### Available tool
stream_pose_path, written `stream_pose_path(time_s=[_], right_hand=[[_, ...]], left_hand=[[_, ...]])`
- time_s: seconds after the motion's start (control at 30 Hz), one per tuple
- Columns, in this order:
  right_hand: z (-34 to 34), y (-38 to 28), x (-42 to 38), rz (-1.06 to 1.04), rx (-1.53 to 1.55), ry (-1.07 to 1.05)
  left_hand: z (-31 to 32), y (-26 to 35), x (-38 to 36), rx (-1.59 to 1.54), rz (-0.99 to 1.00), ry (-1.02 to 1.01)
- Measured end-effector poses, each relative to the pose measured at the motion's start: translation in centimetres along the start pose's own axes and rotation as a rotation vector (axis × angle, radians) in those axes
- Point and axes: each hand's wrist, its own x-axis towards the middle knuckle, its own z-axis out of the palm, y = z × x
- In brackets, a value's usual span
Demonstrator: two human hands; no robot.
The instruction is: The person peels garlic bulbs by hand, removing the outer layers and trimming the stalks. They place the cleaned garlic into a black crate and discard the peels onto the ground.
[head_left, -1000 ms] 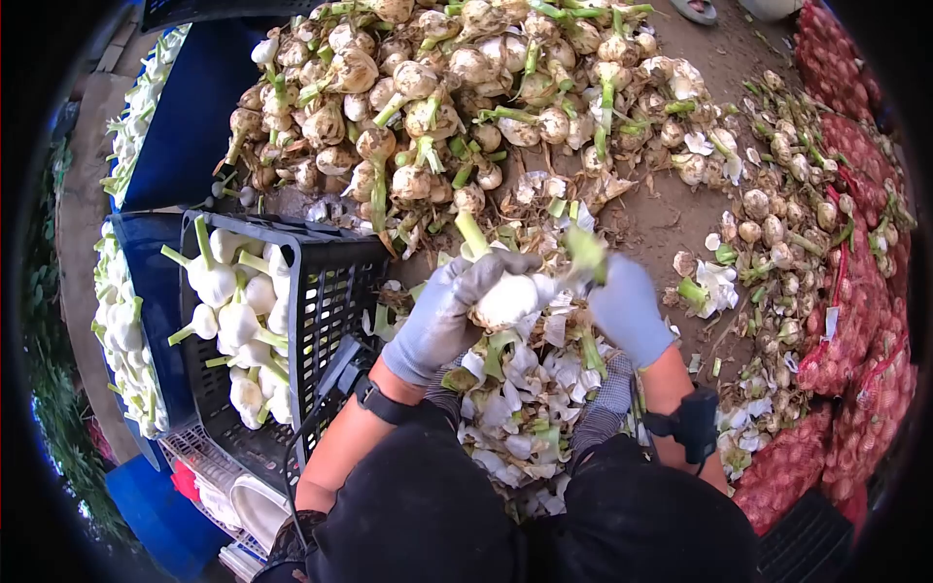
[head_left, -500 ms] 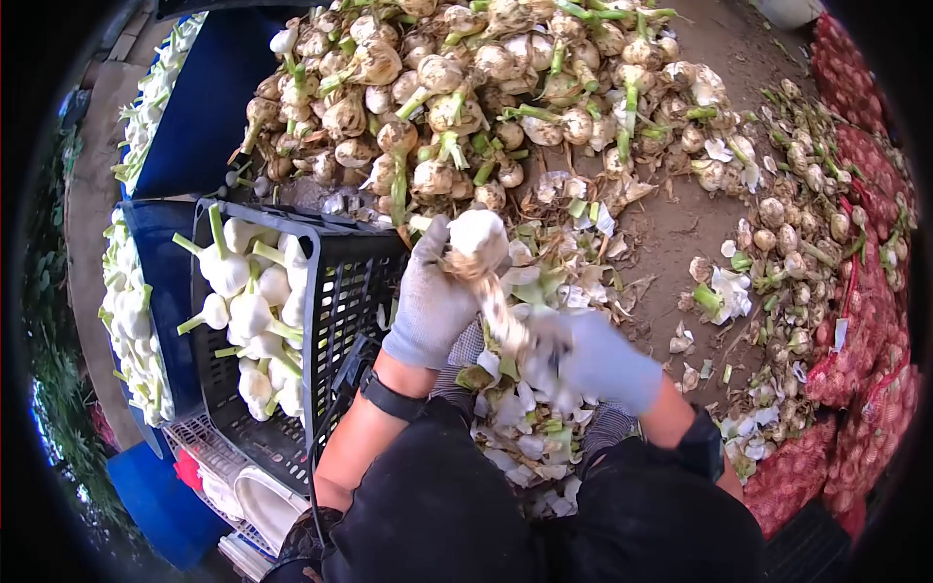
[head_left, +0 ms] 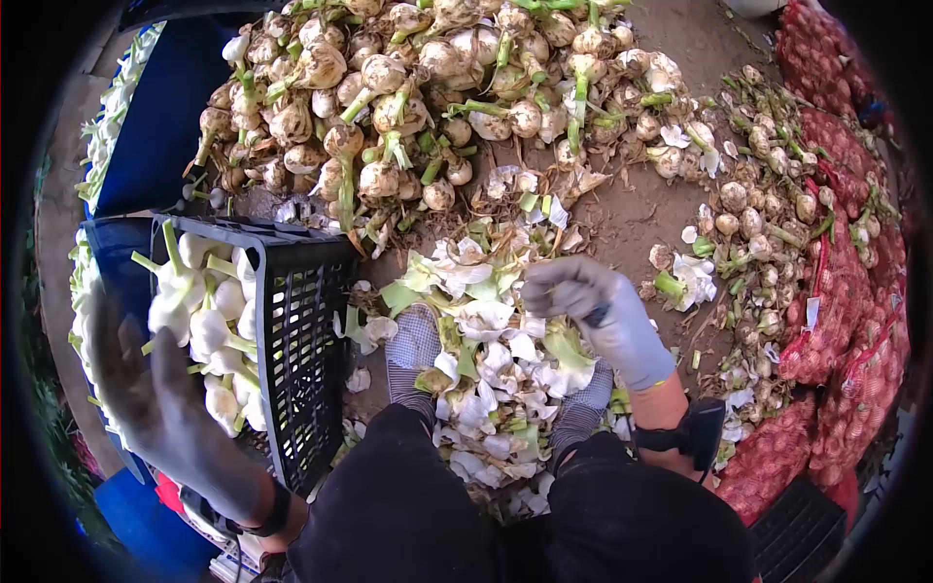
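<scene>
My left hand [head_left: 165, 418], gloved in grey and blurred, reaches over the crates on the left. Its thumb and fingers are apart, and no bulb shows in it. Beside it, a black plastic crate [head_left: 309, 321] holds cleaned white garlic bulbs [head_left: 219, 330] with short green stems. My right hand [head_left: 607, 316], also gloved, hovers above the litter between my feet. Its fingers are curled; a small dark thing shows at the palm, too little of it visible to name. Below lie peeled garlic skins and leaf scraps [head_left: 491, 389].
A heap of dirty, untrimmed garlic [head_left: 389, 107] spreads ahead. Blue crates [head_left: 155, 117] of white garlic line the left. On the right are loose small bulbs [head_left: 753, 214] and red net sacks [head_left: 836, 330] of bulbs. My shoes [head_left: 413, 335] flank the scraps.
My left hand has gone from the middle, where it held a garlic bulb, to the crates on the left. The bulb has left the middle. My right hand has risen slightly and slowed.
</scene>
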Motion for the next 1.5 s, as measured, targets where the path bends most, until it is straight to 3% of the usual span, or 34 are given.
stream_pose_path(time_s=[0.03,0.07,0.1,0.13,0.17,0.2,0.23,0.3,0.33,0.4,0.5,0.73,0.8,0.93,1.0,1.07,1.17,1.23,1.27,1.3,1.33,1.37,1.43,1.47,1.5], right_hand=[[0.1,-0.2,-0.1,-0.001,-0.011,-0.004],[0.0,-0.4,-0.3,-0.024,0.131,-0.106],[-0.1,-0.5,-0.5,-0.046,0.273,-0.206],[-0.3,0.2,-0.4,-0.003,0.411,-0.259],[-0.4,0.5,-0.3,0.001,0.404,-0.255],[-0.5,0.7,-0.2,-0.014,0.467,-0.39],[-0.6,0.8,-0.2,-0.028,0.533,-0.522],[-0.1,-0.1,-1.1,0.018,0.51,-0.464],[0.5,-1.5,-1.3,0.073,0.396,-0.409],[0.5,-1.8,-1.5,0.205,0.356,-0.368],[0.6,-1.8,-1.7,0.199,0.319,-0.354],[-0.3,-2.1,-2.1,0.182,0.164,-0.195],[-0.5,-2.8,-1.9,0.181,0.047,-0.228],[-0.1,-4.1,-2.0,0.223,-0.093,-0.22],[-0.4,-3.6,-1.9,0.138,-0.176,-0.209],[-0.6,-3.4,-1.0,0.05,-0.324,-0.237],[1.1,-4.0,-0.5,0.168,-0.19,-0.195],[0.6,-1.9,0.3,0.059,-0.232,-0.229],[1.0,-1.5,0.9,-0.022,-0.248,-0.076],[1.2,-1.1,1.3,-0.103,-0.257,0.085],[0.1,-0.5,1.8,-0.057,-0.177,0.086],[-0.1,-0.4,2.1,-0.062,-0.175,0.079],[-0.1,-0.1,2.3,-0.003,-0.34,0.046],[-0.4,0.6,2.9,0.102,-0.031,-0.01],[-0.2,0.8,3.1,0.099,-0.043,-0.013]], left_hand=[[2.0,0.8,-1.6,-0.355,-0.05,-0.047],[2.4,1.1,-2.1,-0.319,-0.076,-0.35],[4.2,2.9,-2.4,-0.627,-0.272,-0.607],[6.4,2.5,-3.0,-0.577,-0.197,-0.725],[8.3,2.6,-3.0,-0.506,0.006,-0.89],[10.2,3.0,-3.7,-0.554,0.103,-0.962],[11.3,3.7,-3.9,-0.603,0.102,-1.064],[13.3,3.8,-4.8,-0.759,-0.012,-1.241],[13.6,4.4,-5.1,-0.757,-0.011,-1.243],[13.9,5.2,-5.6,-0.794,-0.533,-1.395],[13.8,5.8,-5.2,-0.87,-0.709,-1.44],[13.4,5.0,-5.5,-0.955,-0.726,-1.481],[13.0,5.6,-5.2,-1.051,-0.825,-1.545],[13.7,4.2,-6.3,-1.013,-0.72,-1.513],[13.8,3.5,-6.9,-1.086,-0.976,-1.568],[13.7,3.0,-7.2,-1.056,-0.939,-1.592],[13.4,1.8,-7.5,-1.071,-0.917,-1.571],[13.4,1.1,-7.3,-1.061,-0.861,-1.515],[13.6,-0.3,-6.7,-0.974,-0.388,-1.322],[14.3,-2.6,-7.4,-0.671,-0.211,-1.006],[15.4,-4.4,-6.9,-0.493,-0.298,-0.778],[16.3,-5.5,-6.2,-0.04,-0.079,-0.519],[19.4,-8.8,-5.6,0.237,-0.024,-0.445],[21.1,-10.2,-5.2,0.281,0.003,-0.437],[22.2,-11.0,-4.8,0.324,0.031,-0.426]])
